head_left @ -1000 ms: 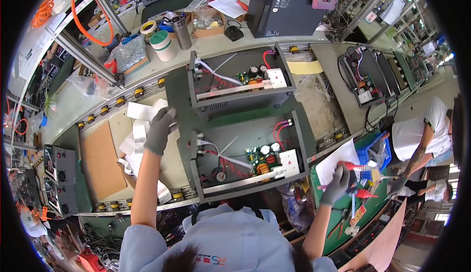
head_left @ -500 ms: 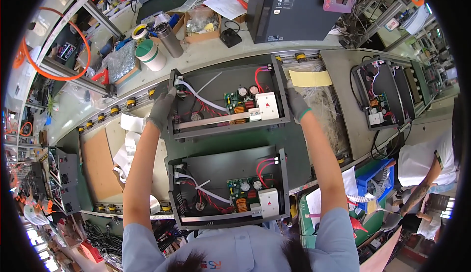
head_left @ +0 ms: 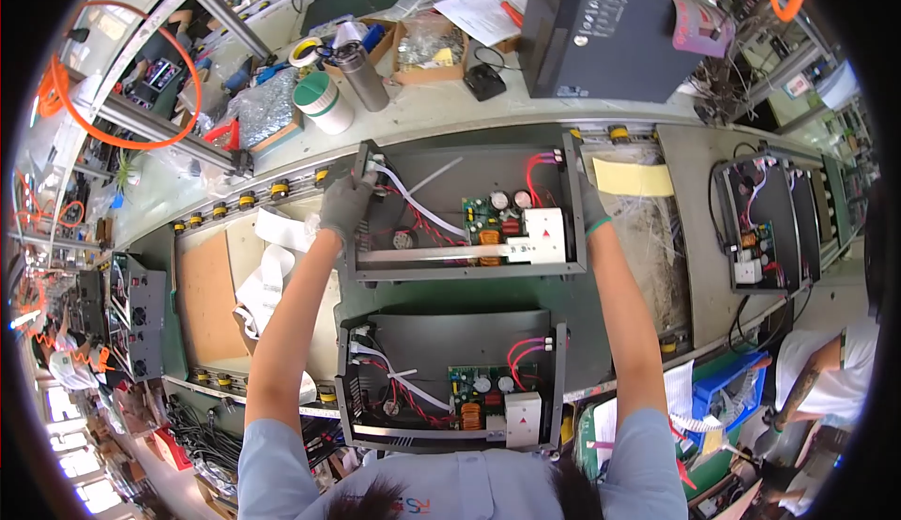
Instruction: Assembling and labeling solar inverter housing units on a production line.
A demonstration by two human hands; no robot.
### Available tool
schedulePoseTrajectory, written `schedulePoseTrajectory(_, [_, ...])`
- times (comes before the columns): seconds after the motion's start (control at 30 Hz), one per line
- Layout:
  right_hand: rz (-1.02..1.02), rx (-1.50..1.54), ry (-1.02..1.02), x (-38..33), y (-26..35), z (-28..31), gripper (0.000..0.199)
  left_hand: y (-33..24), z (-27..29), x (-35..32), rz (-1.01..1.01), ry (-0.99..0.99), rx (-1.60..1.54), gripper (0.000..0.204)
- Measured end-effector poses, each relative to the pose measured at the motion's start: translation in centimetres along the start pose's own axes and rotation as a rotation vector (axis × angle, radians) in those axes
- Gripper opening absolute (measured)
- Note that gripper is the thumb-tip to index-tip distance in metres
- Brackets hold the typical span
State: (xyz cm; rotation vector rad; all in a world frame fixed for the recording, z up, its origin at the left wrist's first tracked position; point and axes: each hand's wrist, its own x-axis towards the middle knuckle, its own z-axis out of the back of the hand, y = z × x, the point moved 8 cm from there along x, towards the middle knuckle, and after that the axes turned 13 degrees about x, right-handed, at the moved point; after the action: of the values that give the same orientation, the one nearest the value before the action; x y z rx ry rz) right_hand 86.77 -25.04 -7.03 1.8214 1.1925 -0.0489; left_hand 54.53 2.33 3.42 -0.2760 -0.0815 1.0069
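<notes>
Two open dark metal chassis with circuit boards and red and white wires lie on the green conveyor. My left hand (head_left: 346, 203), in a grey glove, grips the left wall of the far chassis (head_left: 466, 208). My right hand (head_left: 591, 208), also gloved, grips that chassis's right wall. Both arms stretch forward over the near chassis (head_left: 450, 381), which sits close to my body untouched.
A yellow sheet (head_left: 633, 178) lies right of the far chassis. Another open chassis (head_left: 758, 222) sits further right. A large black box (head_left: 601, 22), a metal bottle (head_left: 360, 74), tape rolls and cartons stand behind the conveyor. Cardboard and white strips (head_left: 267, 281) lie left. A person's arm (head_left: 817, 379) is at the lower right.
Both my hands have gone out to the far chassis and taken hold of its two sides. A second chassis now lies near my body.
</notes>
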Motion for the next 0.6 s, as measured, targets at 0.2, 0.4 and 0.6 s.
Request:
schedulePoseTrajectory(0.2, [-0.074,0.129,0.094,-0.2,1.1,-1.1,0.043,-1.2,0.7,-0.8,-0.159,-0.167,0.098,0.046])
schedulePoseTrajectory(0.4, [0.52,-0.044,0.237,1.8,5.1,2.4,0.055,-5.1,6.0,-2.4,-0.27,-0.373,0.016,0.034])
schedulePoseTrajectory(0.6, [0.475,-0.405,0.009,-1.6,5.1,-0.6,0.033,-2.7,7.0,-6.1,0.079,-0.441,-0.287,0.033])
